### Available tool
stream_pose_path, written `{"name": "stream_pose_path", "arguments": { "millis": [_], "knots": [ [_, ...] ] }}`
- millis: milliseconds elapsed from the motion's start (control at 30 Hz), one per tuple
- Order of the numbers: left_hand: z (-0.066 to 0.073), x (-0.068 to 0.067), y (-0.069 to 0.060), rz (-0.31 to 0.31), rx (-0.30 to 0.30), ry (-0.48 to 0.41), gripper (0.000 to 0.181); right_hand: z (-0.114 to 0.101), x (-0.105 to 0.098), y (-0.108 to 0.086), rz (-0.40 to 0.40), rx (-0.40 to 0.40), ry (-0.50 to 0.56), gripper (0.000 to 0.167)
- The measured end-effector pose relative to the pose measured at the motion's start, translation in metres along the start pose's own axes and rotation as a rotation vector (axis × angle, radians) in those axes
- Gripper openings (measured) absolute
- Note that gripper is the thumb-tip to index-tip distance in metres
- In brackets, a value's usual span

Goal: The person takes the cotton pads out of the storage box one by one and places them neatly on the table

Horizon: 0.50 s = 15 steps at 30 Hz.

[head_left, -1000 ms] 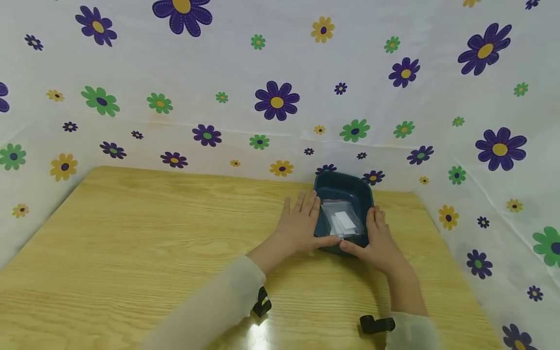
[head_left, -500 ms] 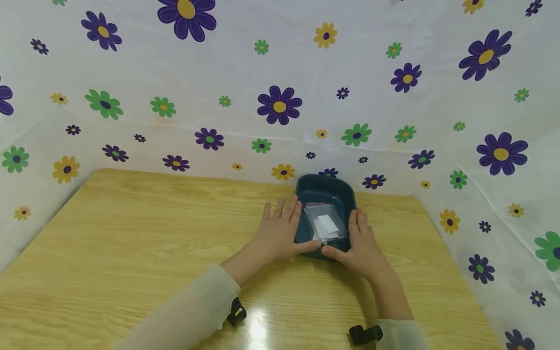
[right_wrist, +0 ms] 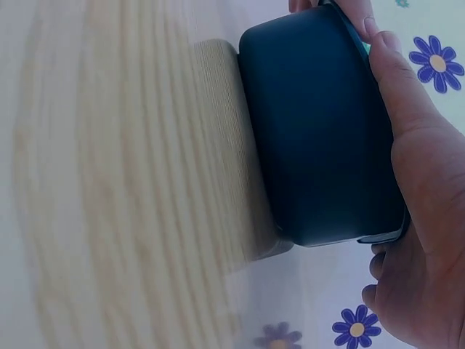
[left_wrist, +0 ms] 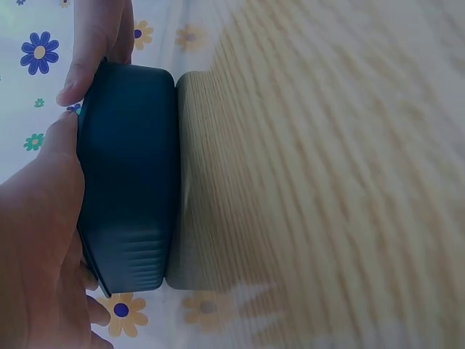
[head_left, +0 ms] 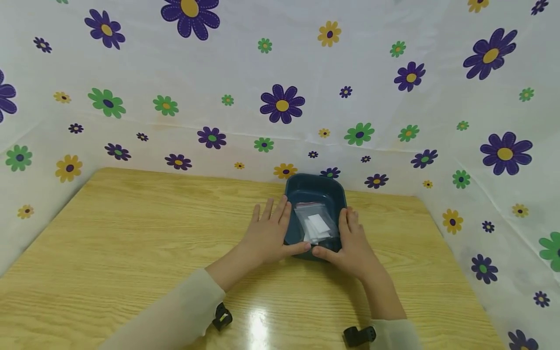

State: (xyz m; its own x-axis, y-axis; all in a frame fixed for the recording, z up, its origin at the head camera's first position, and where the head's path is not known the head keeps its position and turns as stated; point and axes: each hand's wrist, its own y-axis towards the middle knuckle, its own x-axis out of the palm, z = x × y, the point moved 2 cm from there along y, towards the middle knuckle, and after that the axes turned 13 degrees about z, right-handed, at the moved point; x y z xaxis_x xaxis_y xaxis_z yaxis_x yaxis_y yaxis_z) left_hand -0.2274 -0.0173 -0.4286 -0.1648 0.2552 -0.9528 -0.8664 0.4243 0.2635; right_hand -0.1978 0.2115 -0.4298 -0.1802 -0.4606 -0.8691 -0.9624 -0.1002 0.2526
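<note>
A dark teal plastic basin (head_left: 316, 185) stands near the back of the table in the head view. Inside lies a clear zip bag (head_left: 321, 210) containing white rectangular pieces (head_left: 319, 223). My left hand (head_left: 267, 238) touches the basin's left side with straight fingers, its thumb along the near rim. On the opposite side my right hand (head_left: 353, 245) presses with its fingers extended, and its thumb tip almost meets the left one. Both wrist views show the basin's outer wall (left_wrist: 131, 174) against its reflection in the tabletop.
The glossy wood-grain table (head_left: 131, 243) extends widely to the left of the basin. Behind it and at both sides hangs a white cloth (head_left: 197, 73) printed with flowers. A small black wrist device (head_left: 222, 317) sits at each sleeve cuff.
Between both hands, the basin has slid left along the back of the table, with the bag inside it. The hands keep the same hold on its sides.
</note>
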Motion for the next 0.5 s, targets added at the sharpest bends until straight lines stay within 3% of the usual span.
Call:
{"name": "stream_pose_path", "arguments": {
  "millis": [500],
  "knots": [
    [-0.024,-0.009,-0.018,0.031,-0.018,-0.045,0.117,-0.025,0.012,0.006,-0.003,-0.019,0.067,0.127]
  ]
}}
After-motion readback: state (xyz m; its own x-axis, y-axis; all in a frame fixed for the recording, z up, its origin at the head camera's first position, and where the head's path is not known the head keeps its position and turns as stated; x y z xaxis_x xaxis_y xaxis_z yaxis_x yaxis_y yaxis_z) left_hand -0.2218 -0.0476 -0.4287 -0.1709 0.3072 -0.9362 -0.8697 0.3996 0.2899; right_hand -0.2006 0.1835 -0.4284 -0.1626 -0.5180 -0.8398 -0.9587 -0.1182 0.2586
